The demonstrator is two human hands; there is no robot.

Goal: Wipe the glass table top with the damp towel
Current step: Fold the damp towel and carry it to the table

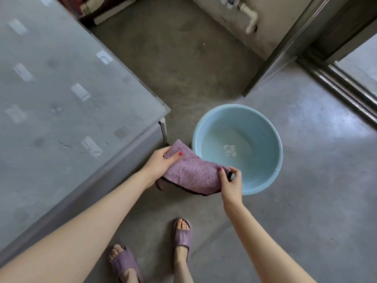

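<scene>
A purple towel (192, 172) with a dark hem is stretched between my two hands, above the floor and beside the table's near corner. My left hand (161, 165) grips its upper left end, thumb on top. My right hand (231, 184) pinches the lower right end. The glass table top (61, 94) fills the left side; it is frosted grey and shows dusty spots and smudges. The towel hangs just off the table's corner and does not touch the glass.
A light blue basin (263, 127) with a little water stands on the concrete floor right of the towel. My feet in purple slippers (182, 238) are below. A sliding door track (344, 82) and a white pipe (250, 16) lie at the far right.
</scene>
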